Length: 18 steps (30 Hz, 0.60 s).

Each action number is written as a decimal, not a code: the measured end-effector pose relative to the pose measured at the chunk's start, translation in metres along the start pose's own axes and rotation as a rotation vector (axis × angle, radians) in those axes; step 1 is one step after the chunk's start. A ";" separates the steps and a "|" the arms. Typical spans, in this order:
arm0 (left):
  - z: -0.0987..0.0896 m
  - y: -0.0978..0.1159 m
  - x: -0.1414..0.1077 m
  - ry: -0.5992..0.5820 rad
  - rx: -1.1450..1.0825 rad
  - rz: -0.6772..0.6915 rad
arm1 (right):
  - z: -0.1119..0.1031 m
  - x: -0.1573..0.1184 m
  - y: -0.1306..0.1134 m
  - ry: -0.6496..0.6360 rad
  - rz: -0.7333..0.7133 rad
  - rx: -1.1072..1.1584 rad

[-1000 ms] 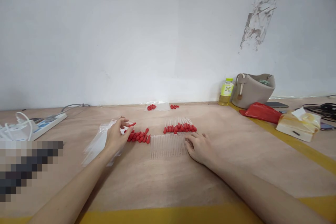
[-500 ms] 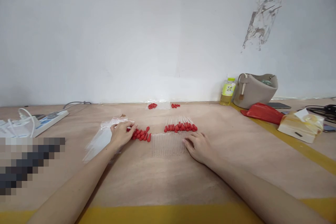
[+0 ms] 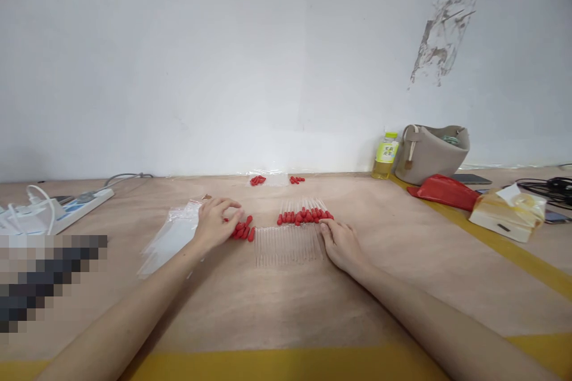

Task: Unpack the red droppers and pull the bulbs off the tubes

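My left hand (image 3: pixel 218 223) hovers over a pile of red rubber bulbs (image 3: pixel 243 231), its fingers curved and apart, hiding part of the pile. My right hand (image 3: pixel 344 245) rests at the right end of a row of thin clear tubes (image 3: pixel 286 247), thumb and forefinger close together; whatever lies between those fingertips is too small to make out. Behind the bare tubes lies a second row of clear tubes capped with red bulbs (image 3: pixel 306 215), their bulb ends toward me. The right fingertips are beside its rightmost bulbs.
Clear plastic bags (image 3: pixel 172 235) lie left of my left hand. Small red bulbs (image 3: pixel 258 180) sit on plastic by the wall. A power strip (image 3: pixel 87 205) is at left. At right stand a bottle (image 3: pixel 386 155) and grey bag (image 3: pixel 431 158), near a red pouch (image 3: pixel 447 191) and a yellowed package (image 3: pixel 509 214).
My left hand has moved right, farther over the loose red bulbs. My right hand has shifted slightly away from me, from the bare tubes toward the capped row's bulbs.
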<state>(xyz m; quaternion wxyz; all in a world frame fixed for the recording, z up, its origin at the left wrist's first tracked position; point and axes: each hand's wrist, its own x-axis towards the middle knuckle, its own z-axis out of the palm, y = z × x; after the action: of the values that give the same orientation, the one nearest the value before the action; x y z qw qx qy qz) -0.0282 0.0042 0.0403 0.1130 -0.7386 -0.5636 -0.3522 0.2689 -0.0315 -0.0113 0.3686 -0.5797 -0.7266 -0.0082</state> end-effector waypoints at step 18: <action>0.041 0.064 0.053 -0.669 0.002 -0.200 | -0.008 0.011 0.009 -0.123 0.203 0.065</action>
<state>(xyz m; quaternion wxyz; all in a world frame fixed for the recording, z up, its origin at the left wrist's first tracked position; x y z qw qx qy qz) 0.0527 0.0452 0.0595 -0.1125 -0.7541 -0.6394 -0.0994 0.2803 -0.0225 -0.0036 0.3408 -0.6376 -0.6853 0.0880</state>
